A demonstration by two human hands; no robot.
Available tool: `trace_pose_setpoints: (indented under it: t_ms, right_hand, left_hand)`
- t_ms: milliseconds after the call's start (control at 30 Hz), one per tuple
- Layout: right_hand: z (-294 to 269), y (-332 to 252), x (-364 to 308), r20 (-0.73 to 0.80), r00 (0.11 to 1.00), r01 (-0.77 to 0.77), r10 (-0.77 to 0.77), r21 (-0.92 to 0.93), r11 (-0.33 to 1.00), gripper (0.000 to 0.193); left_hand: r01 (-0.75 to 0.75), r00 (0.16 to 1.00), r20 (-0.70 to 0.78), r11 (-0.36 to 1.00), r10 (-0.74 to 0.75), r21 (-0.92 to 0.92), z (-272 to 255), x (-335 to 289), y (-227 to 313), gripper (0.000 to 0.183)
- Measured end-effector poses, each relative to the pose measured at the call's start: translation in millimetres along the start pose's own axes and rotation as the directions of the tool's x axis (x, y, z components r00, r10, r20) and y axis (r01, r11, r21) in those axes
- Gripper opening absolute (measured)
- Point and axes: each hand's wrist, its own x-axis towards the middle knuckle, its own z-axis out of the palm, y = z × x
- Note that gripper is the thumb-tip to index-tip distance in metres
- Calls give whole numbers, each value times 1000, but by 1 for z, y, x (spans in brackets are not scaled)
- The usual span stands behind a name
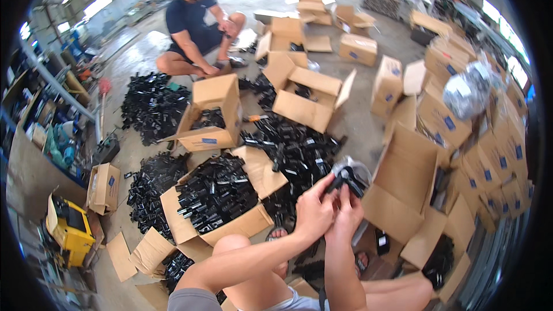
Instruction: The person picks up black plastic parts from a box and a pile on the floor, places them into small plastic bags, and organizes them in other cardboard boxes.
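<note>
While the person sits low above the floor (360, 129), the left hand (314, 210) and the right hand (347, 213) meet in front of the bent knees, around a black part (339, 185). The left grip is closed, its thumb and fingers pressed to the part from the left; the right grip is closed as well, on the right and near side of it. Whether the two hold one piece or several cannot be told, as the fingers cover much of it. Clear plastic (358, 168) shows just beyond the fingertips.

To the left, an open carton (236, 227) is heaped with similar black pieces (213, 190), and loose piles (156, 106) lie around its left and far sides. A larger carton (406, 158) stands open near the right hand. Farther right, boxes (487, 158) are stacked, with a clear plastic bundle (468, 89) on them. At the far left, a co-worker (196, 20) sits on the floor in dark clothes, and a yellow case (75, 250) stands at the near left.
</note>
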Motion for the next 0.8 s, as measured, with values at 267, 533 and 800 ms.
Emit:
trace_pose_setpoints:
  t_ms: [267, 533, 800]
  right_hand:
    - [-65, 11, -11, 68, 986, -157, 155, 28, 987, 47]
    - [-187, -31, -18, -175, 932, -309, 318, 75, 948, 34]
    - [-301, -93, 13, -515, 853, 238, -86, 237, 942, 25]
  left_hand:
    - [154, 966, 235, 974, -113, -164, 2, -5, -58, 43]
    - [-14, 738, 660, 974, -143, 227, 36, -36, -41, 62]
    - [157, 652, 710, 963, -267, 219, 43, -27, -17, 64]
